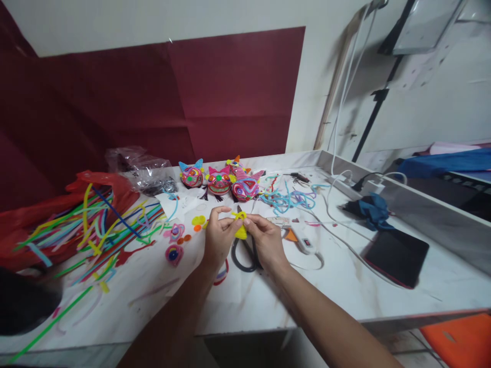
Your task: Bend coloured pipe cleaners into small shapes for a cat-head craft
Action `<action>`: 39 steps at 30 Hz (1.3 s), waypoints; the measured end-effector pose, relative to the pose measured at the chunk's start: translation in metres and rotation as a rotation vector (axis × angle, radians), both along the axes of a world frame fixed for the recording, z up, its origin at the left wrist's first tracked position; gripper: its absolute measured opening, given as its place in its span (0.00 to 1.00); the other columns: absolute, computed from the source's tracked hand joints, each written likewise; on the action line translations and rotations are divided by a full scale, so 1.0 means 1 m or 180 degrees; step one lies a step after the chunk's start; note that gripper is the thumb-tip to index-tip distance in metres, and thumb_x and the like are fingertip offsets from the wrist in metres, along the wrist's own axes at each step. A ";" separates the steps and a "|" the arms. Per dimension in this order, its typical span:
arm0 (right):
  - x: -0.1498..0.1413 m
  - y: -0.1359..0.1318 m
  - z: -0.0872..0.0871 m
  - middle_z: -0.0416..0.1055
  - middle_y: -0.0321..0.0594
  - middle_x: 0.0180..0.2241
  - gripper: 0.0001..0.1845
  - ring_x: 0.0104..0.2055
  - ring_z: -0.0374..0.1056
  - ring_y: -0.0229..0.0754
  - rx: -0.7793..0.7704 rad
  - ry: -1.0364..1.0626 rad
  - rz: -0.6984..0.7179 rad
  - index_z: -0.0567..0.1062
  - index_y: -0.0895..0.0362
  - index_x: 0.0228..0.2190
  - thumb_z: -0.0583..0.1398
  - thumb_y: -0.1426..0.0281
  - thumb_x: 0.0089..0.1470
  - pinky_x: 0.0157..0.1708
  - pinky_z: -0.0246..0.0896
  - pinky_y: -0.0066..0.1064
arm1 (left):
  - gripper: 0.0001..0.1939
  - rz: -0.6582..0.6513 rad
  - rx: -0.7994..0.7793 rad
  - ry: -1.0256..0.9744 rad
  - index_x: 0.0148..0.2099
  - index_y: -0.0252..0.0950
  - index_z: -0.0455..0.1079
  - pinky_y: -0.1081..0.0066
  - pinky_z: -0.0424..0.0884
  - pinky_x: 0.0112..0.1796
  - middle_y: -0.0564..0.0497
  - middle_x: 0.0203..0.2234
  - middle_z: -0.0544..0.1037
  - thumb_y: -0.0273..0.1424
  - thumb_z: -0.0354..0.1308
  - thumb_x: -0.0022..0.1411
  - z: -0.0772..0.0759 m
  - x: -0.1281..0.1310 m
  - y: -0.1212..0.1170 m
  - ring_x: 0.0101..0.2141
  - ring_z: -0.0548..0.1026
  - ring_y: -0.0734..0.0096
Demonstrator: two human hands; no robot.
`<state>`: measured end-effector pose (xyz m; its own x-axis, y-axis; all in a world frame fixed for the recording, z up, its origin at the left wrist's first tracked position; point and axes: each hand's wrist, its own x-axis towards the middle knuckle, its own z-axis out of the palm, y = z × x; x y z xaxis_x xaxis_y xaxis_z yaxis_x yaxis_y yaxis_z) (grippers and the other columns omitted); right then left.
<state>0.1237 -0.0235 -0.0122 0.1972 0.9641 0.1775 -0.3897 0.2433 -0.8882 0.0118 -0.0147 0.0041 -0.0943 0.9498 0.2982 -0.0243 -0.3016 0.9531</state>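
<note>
My left hand [221, 232] and my right hand [266, 236] meet over the middle of the table. Between their fingertips they pinch a looped yellow pipe cleaner piece [241, 231]. Black-handled scissors [244, 267] lie on the table just beneath, partly covered by my right hand. A white glue gun [306, 243] rests to the right of that hand. Left of my left hand are yellow discs [198, 220], small orange discs [197, 228], a pink spiral piece [176, 232] and a pink piece with a dark blue centre [174, 254].
Several colourful animal heads [219, 181] stand at the back. Loose pipe cleaners [126, 225] spill from a red plastic bag [111, 182] on the left. Light blue strands [286, 199] lie at the back right, near white cables [337, 220] and a black tablet-like device [399, 257].
</note>
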 end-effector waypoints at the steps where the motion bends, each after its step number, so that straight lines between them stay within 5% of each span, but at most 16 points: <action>1: 0.000 0.000 0.000 0.80 0.38 0.30 0.14 0.34 0.72 0.44 -0.0001 -0.0012 -0.0003 0.82 0.54 0.29 0.70 0.59 0.40 0.39 0.67 0.36 | 0.23 -0.0034 0.0027 0.0010 0.45 0.38 0.62 0.74 0.70 0.29 0.57 0.19 0.78 0.36 0.67 0.49 -0.001 0.000 0.001 0.23 0.77 0.70; 18: 0.002 -0.005 0.003 0.80 0.41 0.32 0.15 0.34 0.72 0.44 0.0064 -0.0319 -0.0305 0.83 0.57 0.30 0.68 0.58 0.44 0.38 0.67 0.35 | 0.19 -0.0071 -0.0083 -0.0171 0.37 0.35 0.70 0.72 0.72 0.29 0.53 0.21 0.80 0.40 0.68 0.46 -0.003 0.002 0.000 0.25 0.78 0.66; 39: 0.003 0.000 -0.002 0.78 0.42 0.30 0.14 0.33 0.70 0.43 0.0218 -0.0857 -0.0610 0.80 0.57 0.28 0.65 0.58 0.47 0.36 0.65 0.34 | 0.10 0.0264 0.0115 0.0388 0.35 0.34 0.75 0.71 0.75 0.31 0.49 0.25 0.82 0.36 0.62 0.53 -0.006 -0.001 0.001 0.28 0.81 0.64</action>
